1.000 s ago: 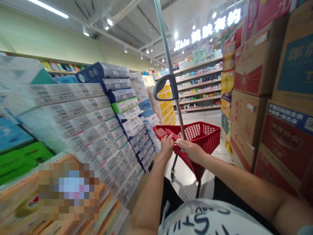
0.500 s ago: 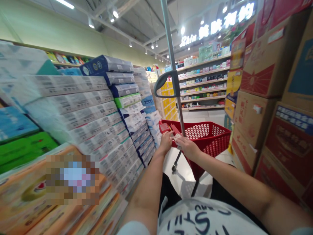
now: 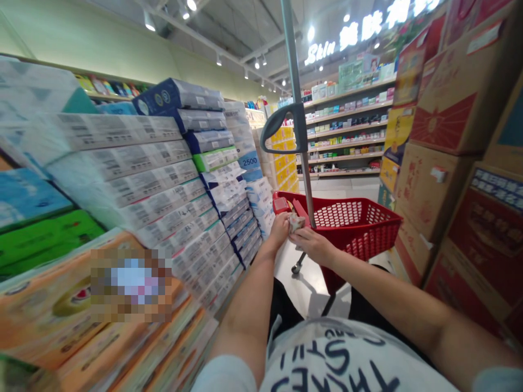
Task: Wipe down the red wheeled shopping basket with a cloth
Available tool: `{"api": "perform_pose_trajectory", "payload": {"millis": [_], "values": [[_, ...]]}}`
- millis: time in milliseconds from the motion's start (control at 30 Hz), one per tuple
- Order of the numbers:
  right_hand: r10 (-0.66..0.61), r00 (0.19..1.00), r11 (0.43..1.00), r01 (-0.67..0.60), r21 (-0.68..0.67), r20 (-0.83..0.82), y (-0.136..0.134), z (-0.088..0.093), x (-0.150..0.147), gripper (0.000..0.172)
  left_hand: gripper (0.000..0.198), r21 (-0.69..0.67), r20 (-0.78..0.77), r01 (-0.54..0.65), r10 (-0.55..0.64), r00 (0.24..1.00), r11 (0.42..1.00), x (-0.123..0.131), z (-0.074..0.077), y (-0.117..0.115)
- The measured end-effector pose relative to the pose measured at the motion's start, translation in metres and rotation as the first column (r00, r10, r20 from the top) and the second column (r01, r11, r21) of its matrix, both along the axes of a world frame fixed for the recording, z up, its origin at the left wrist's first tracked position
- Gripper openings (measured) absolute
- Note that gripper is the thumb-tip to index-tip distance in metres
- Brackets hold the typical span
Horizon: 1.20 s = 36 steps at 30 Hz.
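A red shopping basket on wheels (image 3: 359,228) stands on the aisle floor in front of me, its grey pole and handle (image 3: 300,125) rising straight up. Both my hands meet at the basket's near rim. My left hand (image 3: 280,228) is closed at the rim, and a small crumpled pale thing (image 3: 296,222) sits between it and my right hand. My right hand (image 3: 312,245) is closed with its fingers curled toward that pale thing. I cannot make out what the thing is.
Tall stacks of packaged tissue (image 3: 163,179) line the left side, close to my left arm. Stacked cardboard boxes (image 3: 445,136) wall off the right. Far shelves of products (image 3: 347,136) stand under a lit sign at the end of the aisle.
The basket and my hands have shifted right and slightly up in view as I moved along the aisle. The pale thing now shows more plainly between my hands.
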State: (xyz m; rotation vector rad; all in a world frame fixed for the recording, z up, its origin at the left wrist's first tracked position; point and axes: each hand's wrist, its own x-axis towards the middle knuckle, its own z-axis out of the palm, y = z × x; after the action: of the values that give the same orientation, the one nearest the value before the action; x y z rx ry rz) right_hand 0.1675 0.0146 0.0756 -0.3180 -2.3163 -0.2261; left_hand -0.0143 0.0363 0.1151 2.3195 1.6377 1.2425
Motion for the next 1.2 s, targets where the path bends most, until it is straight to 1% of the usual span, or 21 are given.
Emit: {"api": "perform_pose_trajectory", "payload": {"millis": [100,200,300,467,567,700,800,867,933,1033,1100,1200], "values": [[-0.019,1.000,0.999,0.019,0.027,0.015,0.006,-0.008,0.007,0.031,0.046,0.023,0.019,0.015,-0.016,1.000,1.000,-0.001,-0.001,-0.004],[-0.105,0.992,0.992,0.100,0.075,0.067,0.007,-0.013,0.014,0.027,0.049,-0.001,0.030,-0.015,0.015,0.999,1.000,0.000,0.000,-0.005],[-0.165,0.977,0.982,0.149,0.115,0.139,0.003,-0.013,0.013,0.028,0.049,0.003,0.035,-0.039,0.039,0.999,0.999,0.000,0.001,-0.005],[-0.167,0.966,0.983,0.147,0.114,0.198,-0.001,-0.022,0.013,0.029,0.047,0.014,0.013,0.010,-0.011,1.000,1.000,-0.001,0.002,-0.006],[-0.190,0.957,0.980,0.171,0.101,0.219,-0.003,-0.027,0.009,0.028,0.047,0.014,0.017,0.006,-0.006,1.000,1.000,0.000,0.002,-0.008],[-0.155,0.964,0.987,0.146,0.060,0.215,-0.006,-0.026,-0.001,0.027,0.045,0.009,0.006,0.007,-0.007,1.000,1.000,0.000,0.001,-0.009],[-0.120,0.969,0.992,0.111,0.055,0.216,-0.005,-0.028,0.001,0.026,0.044,0.024,0.007,0.023,-0.024,1.000,0.999,-0.001,-0.001,-0.009],[-0.125,0.976,0.992,0.121,0.036,0.180,-0.005,-0.029,0.004,0.027,0.044,0.043,0.017,0.033,-0.034,0.999,0.999,-0.001,-0.002,-0.009],[-0.109,0.986,0.994,0.111,-0.004,0.126,-0.006,-0.025,0.002,0.031,0.042,0.047,0.027,0.026,-0.027,0.999,0.999,-0.001,-0.003,-0.009],[-0.060,0.997,0.995,0.063,-0.082,0.042,-0.012,-0.013,-0.005,0.037,0.039,0.022,0.028,0.027,-0.028,0.999,0.999,0.000,-0.002,-0.011],[-0.044,0.999,0.991,0.042,-0.130,-0.014,-0.016,-0.005,-0.010,0.035,0.037,0.015,0.036,0.042,-0.042,0.998,0.999,0.001,-0.002,-0.014],[-0.017,0.996,0.987,0.002,-0.161,-0.092,-0.019,0.004,-0.012,0.037,0.037,0.036,0.062,0.051,-0.053,0.997,0.998,0.003,-0.004,-0.016]]}}
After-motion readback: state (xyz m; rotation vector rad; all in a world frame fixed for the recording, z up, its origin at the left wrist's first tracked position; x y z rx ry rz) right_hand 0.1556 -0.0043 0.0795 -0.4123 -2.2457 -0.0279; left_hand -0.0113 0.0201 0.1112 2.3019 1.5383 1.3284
